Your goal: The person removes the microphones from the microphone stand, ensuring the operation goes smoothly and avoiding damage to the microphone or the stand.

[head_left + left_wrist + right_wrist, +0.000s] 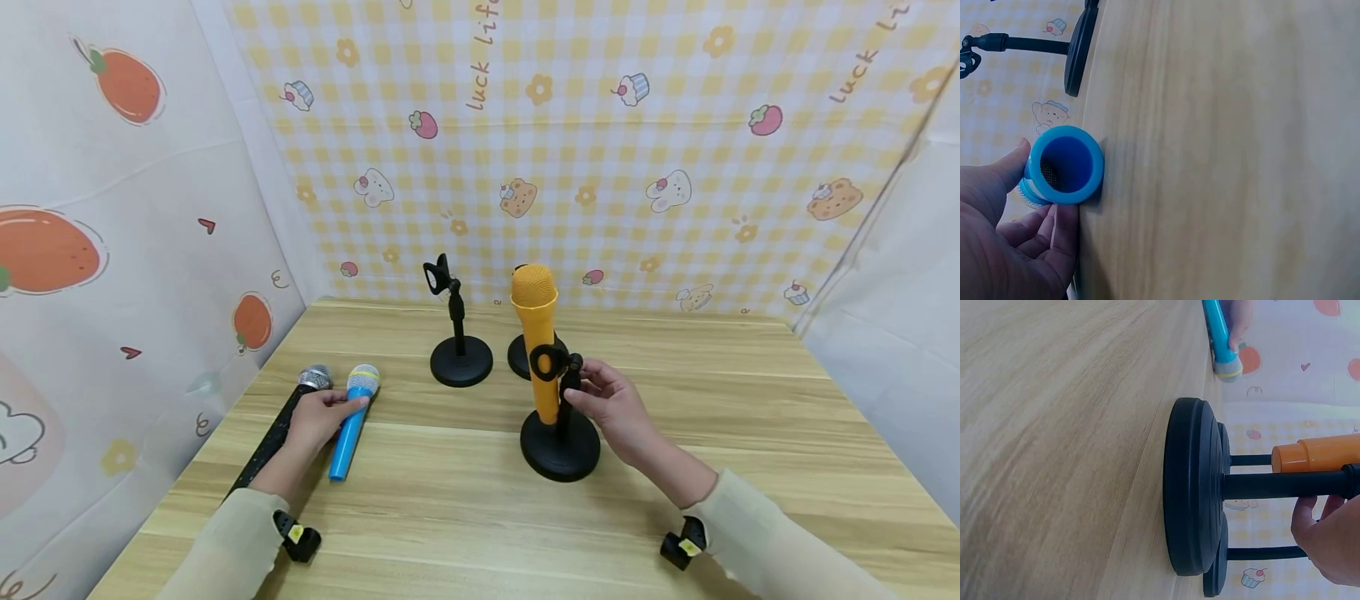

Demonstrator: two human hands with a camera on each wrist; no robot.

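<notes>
1. With the left hand [318, 419], pinches a bright blue plastic microphone with a silver mesh head banded in yellow [347, 442], thumb on one side, fingers on the other.
2. Holds the blue microphone at the left of the pale wood-grain counter [450, 525], head pointing away, hollow end facing the left wrist camera; cannot tell whether touching the surface.
3. Just left of it, partly hidden by the left arm, a black microphone with a silver mesh head [279, 435].
4. With the right hand [615, 408], grasps the upper post of a black stand with a round base [561, 454], fingers and thumb around it; base on the counter, right of centre.
5. Beside that post, nearly upright, an orange plastic microphone with an orange mesh head [536, 321], at the stand's black clip, lower end above the base; cannot tell how fully clasped.
6. Farther back, two more black stands: one in plain view at left [459, 333], one partly behind the orange microphone [517, 357].
</notes>
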